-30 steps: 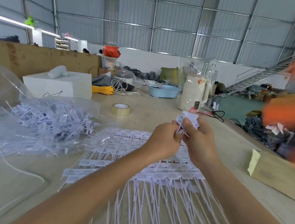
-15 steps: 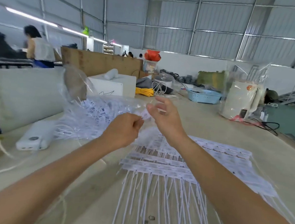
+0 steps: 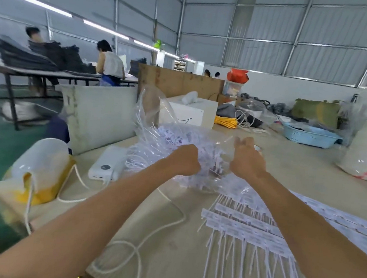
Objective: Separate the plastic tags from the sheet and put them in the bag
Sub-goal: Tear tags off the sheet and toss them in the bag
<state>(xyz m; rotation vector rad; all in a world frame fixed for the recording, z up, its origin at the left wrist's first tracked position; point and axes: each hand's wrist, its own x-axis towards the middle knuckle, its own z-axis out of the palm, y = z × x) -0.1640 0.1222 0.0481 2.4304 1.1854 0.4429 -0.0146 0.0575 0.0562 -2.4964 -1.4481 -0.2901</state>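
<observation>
left hand (image 3: 185,159) fingers curled, contents hidden | right hand (image 3: 248,160) fingers straight at bag (image 3: 157,123) mouth | tags (image 3: 207,160) light, springy, snaggy | bag thin, slick: pinch rim | sheet (image 3: 248,223) right of fingers

On your bench (image 3: 296,176), a white power bank (image 3: 108,165) lies at the left, with a white cable (image 3: 148,234) looping across the surface below it. Further left, a translucent container (image 3: 40,160) rests on its side against a yellow bag (image 3: 42,193). Behind these you have a grey panel (image 3: 101,110) standing upright, then a white box (image 3: 193,113) carrying a small white object (image 3: 190,96). A coil of yellow cord (image 3: 225,121) lies right of the box. A blue basket (image 3: 310,137) sits toward the far right. Beyond the bench, two people (image 3: 109,65) work at a table (image 3: 51,73) stacked with dark fabric (image 3: 31,56).
</observation>
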